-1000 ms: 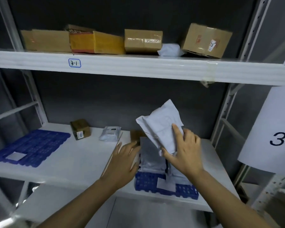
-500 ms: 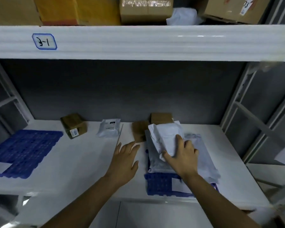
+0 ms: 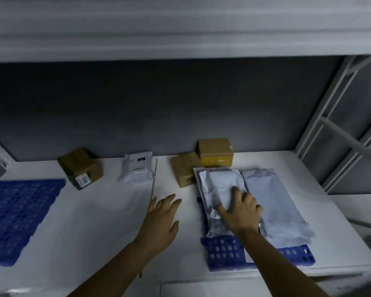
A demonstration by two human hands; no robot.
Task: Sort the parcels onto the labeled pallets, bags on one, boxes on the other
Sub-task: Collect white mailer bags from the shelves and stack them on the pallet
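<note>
Head view: a crumpled white plastic mailer bag (image 3: 220,186) is noted lying flat on the blue perforated plastic pallet (image 3: 223,251), just beside a smoother pale grey bag (image 3: 274,202). The right hand (image 3: 242,211) is pressed on it, grip slack, fingers nearly straight. The left hand (image 3: 163,217) is splayed above the white shelf (image 3: 94,221), nothing held.

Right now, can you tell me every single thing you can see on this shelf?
Boxes: three, brown, along the back of the shelf.
Loose bag: one, white, on the shelf between two boxes.
Stacked bags: at least two, pale grey-white, on the right pallet.
Pallets: two, blue, one at the left, one at the right under the bags.
Shelf: one, white, under everything.
Left hand: one, open, over the shelf.
Right hand: one, flat on the top bag.
</note>
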